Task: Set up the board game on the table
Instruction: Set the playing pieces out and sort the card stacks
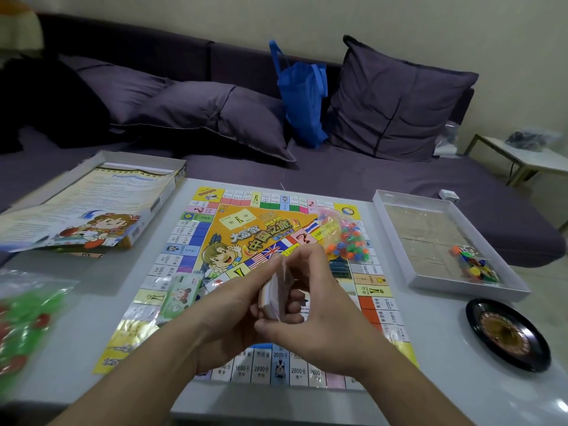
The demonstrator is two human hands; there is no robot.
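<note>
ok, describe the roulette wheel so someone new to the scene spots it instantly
Start at the colourful game board in the middle of the white table. Look right of its near corner, just in front of the white box tray. The roulette wheel is the only round, black, glossy thing there, with a brown centre.

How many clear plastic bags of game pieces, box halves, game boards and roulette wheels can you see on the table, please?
Clear plastic bags of pieces: 3 (on the board, in the white tray, at the left edge)
Box halves: 2 (lid, white tray)
Game boards: 1
Roulette wheels: 1
Total: 7
</note>
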